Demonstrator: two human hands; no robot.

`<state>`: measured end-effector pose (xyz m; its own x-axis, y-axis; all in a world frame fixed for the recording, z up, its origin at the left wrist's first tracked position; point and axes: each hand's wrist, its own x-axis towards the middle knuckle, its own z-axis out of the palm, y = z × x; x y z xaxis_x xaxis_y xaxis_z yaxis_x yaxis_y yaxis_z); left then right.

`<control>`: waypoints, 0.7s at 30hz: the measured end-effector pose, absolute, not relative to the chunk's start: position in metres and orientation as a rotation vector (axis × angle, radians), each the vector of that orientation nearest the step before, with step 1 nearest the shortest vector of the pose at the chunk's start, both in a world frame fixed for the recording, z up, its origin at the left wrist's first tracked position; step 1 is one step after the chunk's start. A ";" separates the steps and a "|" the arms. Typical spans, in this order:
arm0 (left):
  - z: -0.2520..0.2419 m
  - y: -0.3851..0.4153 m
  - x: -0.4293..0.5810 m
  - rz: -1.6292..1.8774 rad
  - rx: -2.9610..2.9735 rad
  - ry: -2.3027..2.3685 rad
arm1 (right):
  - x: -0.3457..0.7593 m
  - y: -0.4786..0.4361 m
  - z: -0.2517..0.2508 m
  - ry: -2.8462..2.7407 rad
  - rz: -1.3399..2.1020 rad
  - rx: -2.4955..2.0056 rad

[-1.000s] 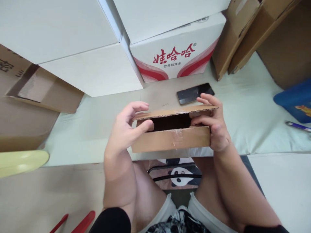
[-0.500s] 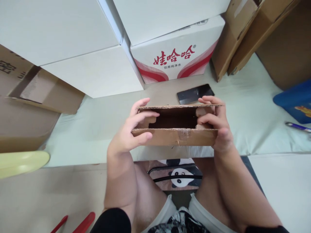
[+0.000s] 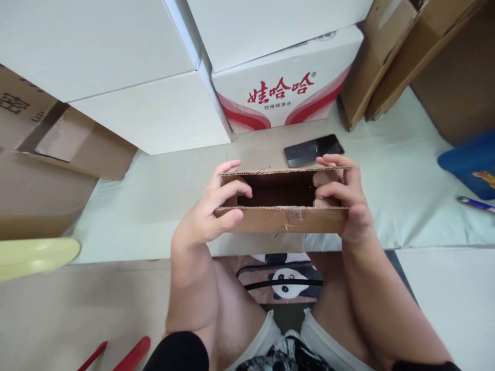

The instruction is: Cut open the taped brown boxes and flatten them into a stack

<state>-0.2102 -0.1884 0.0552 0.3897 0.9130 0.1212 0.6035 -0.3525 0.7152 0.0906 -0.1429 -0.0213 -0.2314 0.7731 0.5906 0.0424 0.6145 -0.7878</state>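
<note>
Between my hands is a narrow brown cardboard box (image 3: 263,220), its open top facing me and its inside dark. My left hand (image 3: 211,206) grips the left end, thumb on the near wall and a finger bent into the opening by the side flap. At the other end my right hand (image 3: 350,201) holds on, with its thumb outside the near wall and fingers inside over the right flap. A strip of clear tape crosses the near wall. Just beyond the box's far right corner lies a dark phone (image 3: 313,150).
White cartons (image 3: 154,113) and a white-and-red water carton (image 3: 286,90) stand behind. Folded cardboard (image 3: 375,67) leans at right, near a blue container (image 3: 469,167) and a pen (image 3: 476,204). An open brown box (image 3: 77,139) and a pale yellow object (image 3: 38,257) are at left.
My left hand has shifted slightly, its finger curling further down at the left flap. The right hand keeps its hold. The whole view has moved a little.
</note>
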 end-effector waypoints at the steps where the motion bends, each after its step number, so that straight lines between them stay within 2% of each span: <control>1: 0.054 -0.188 -0.211 0.714 2.074 1.291 | 0.090 -0.143 -0.021 -1.683 0.778 -0.668; 21: 0.045 -0.183 -0.210 0.975 2.029 1.283 | 0.078 -0.142 -0.021 -1.398 0.789 -0.587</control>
